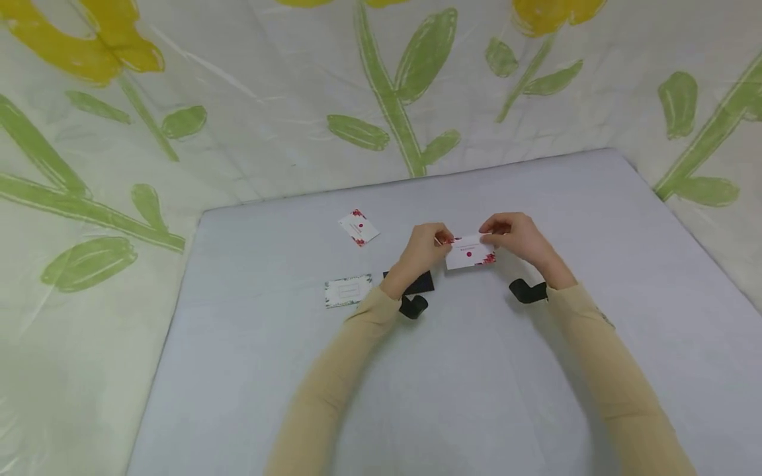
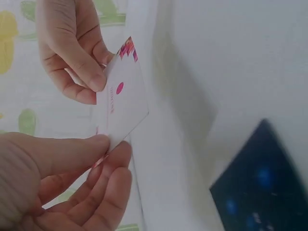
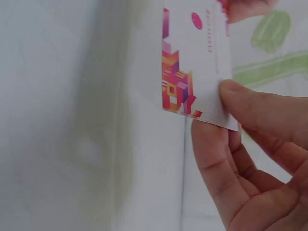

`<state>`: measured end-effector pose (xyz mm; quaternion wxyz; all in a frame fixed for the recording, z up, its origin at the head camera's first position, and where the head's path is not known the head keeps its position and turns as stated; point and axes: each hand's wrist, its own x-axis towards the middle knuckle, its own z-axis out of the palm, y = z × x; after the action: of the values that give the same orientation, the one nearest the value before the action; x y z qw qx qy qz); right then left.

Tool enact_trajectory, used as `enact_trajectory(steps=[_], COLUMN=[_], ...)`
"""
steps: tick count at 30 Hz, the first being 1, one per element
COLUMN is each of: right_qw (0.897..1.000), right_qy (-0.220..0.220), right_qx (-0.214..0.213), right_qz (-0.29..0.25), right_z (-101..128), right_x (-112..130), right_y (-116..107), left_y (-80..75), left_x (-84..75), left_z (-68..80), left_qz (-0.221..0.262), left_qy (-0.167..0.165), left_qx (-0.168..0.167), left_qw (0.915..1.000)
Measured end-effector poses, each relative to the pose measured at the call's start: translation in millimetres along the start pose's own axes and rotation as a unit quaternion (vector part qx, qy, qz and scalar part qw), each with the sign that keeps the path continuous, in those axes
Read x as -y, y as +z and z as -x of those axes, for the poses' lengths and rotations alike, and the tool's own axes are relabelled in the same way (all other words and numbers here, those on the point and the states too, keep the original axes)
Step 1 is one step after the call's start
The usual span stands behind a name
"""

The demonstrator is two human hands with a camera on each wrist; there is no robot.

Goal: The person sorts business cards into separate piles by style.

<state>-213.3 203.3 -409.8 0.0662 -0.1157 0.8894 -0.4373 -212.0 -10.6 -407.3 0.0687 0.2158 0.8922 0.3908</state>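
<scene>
Both hands hold one small white card [image 1: 470, 252] with a red dot and red-pink corner patterns, lifted above the grey table [image 1: 476, 370]. My left hand [image 1: 430, 243] pinches its left end between thumb and fingers. My right hand [image 1: 506, 233] pinches the right end. In the left wrist view the card [image 2: 122, 98] is pinched by the left hand [image 2: 103, 149] below, with the right hand [image 2: 79, 53] on it above. The right wrist view shows the card [image 3: 197, 62] pinched by the right hand [image 3: 226, 110].
A second red-patterned card [image 1: 359, 227] lies further back on the table. A green-bordered card [image 1: 348, 290] lies left of my left wrist. A black card [image 1: 417, 283] sits partly under that wrist. A flower-printed sheet [image 1: 238, 99] surrounds the table.
</scene>
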Motion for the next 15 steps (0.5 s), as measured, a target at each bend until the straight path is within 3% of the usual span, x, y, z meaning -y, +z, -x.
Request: enact_trajectory(steps=[5, 15], right_qw=[0.999, 0.998], right_qy=[0.017, 0.009], right_qx=[0.048, 0.053], right_qz=[-0.009, 0.039], right_z=[6.1, 4.4], right_x=[0.2, -5.2], right_y=[6.6, 26.4], left_y=[2.0, 14.5], left_x=[4.8, 14.2], left_z=[15.4, 22.2], left_qz=[0.002, -0.055], left_qy=[-0.010, -0.019], left_qx=[0.029, 0.018], left_qw=[0.9995, 0.9982])
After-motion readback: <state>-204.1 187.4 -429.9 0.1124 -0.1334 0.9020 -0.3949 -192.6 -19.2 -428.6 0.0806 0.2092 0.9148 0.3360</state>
